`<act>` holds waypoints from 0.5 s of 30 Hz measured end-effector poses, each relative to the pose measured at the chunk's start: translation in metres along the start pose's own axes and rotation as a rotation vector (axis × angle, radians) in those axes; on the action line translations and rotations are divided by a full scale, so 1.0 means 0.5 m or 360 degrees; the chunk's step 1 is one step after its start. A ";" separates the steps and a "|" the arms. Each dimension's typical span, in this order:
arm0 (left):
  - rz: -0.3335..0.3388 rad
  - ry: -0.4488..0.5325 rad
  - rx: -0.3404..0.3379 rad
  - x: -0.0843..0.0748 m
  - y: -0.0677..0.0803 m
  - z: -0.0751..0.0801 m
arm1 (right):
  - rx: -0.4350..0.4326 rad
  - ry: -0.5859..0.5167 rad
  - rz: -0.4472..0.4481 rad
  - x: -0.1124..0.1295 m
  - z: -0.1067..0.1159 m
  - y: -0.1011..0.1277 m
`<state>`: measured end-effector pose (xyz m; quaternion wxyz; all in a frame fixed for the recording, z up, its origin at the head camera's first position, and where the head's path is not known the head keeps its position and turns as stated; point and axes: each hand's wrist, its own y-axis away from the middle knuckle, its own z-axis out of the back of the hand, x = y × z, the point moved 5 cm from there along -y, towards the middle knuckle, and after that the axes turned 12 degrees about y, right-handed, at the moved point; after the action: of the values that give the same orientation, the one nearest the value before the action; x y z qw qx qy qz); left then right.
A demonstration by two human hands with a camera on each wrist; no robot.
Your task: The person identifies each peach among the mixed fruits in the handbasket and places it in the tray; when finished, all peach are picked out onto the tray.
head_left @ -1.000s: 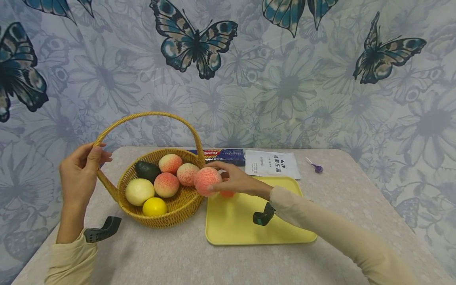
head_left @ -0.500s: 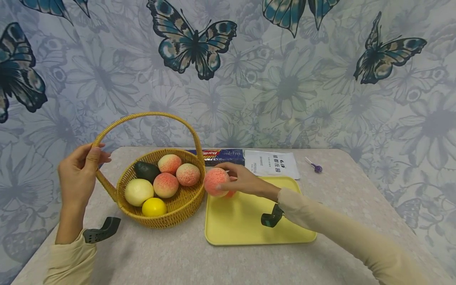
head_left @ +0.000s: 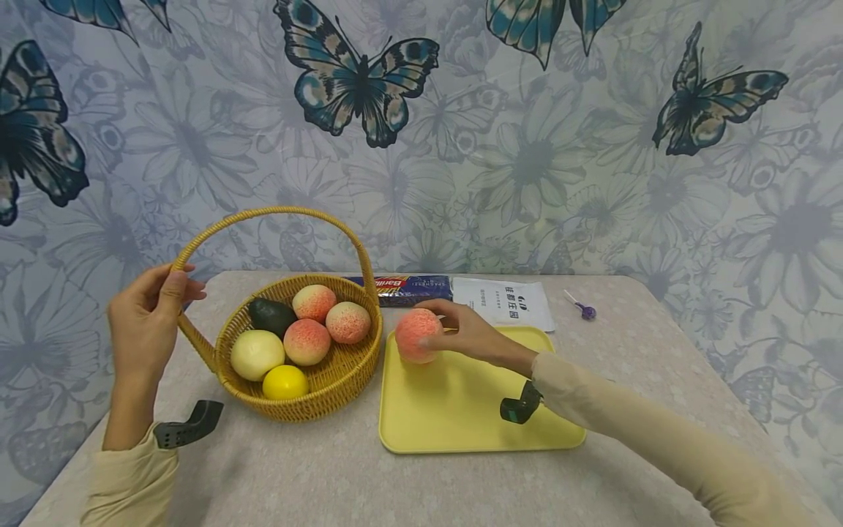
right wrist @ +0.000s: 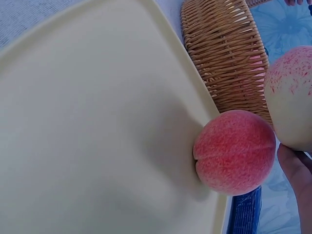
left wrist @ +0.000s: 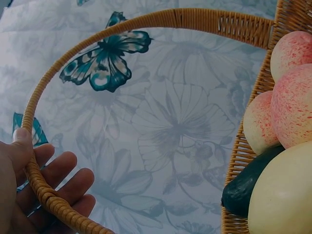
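My left hand (head_left: 145,315) grips the left side of the wicker basket's arched handle (head_left: 283,211), thumb and fingers on either side of it. In the basket (head_left: 323,407) lie three peaches (head_left: 306,342), a dark avocado (head_left: 271,316), a pale cream round fruit (head_left: 257,356) and a yellow lemon (head_left: 286,383). Over the left part of the yellow tray (head_left: 487,424), my right hand (head_left: 464,333) holds a pink peach (head_left: 417,335) between thumb and fingers. Another peach (right wrist: 236,153) rests on the tray in the right wrist view; the held one hides it in the head view.
Behind the tray lie a blue spaghetti package (head_left: 415,290) and a white printed packet (head_left: 506,303). A purple lollipop (head_left: 588,312) lies at the back right of the table (head_left: 645,380). A butterfly-patterned wall covering (head_left: 461,183) stands behind.
My right hand has moved right with the peach, from beside the basket's right rim to over the tray. The left hand keeps its hold on the handle, almost still.
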<state>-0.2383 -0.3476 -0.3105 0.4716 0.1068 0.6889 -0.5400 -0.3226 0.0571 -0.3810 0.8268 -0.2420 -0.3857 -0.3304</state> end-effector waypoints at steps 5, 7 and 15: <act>-0.0002 -0.0009 0.0000 0.000 -0.001 0.000 | -0.0039 -0.0044 -0.0033 -0.004 0.008 0.012; 0.0002 -0.0019 -0.0001 0.000 -0.001 0.000 | -0.0059 -0.0062 -0.0052 -0.012 0.010 0.016; 0.0009 -0.0028 -0.0008 0.001 -0.003 -0.001 | -0.0115 -0.0079 -0.0061 -0.032 0.023 0.025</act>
<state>-0.2395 -0.3480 -0.3100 0.4793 0.1027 0.6857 -0.5380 -0.3266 0.0788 -0.3889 0.8012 -0.2723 -0.3984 -0.3539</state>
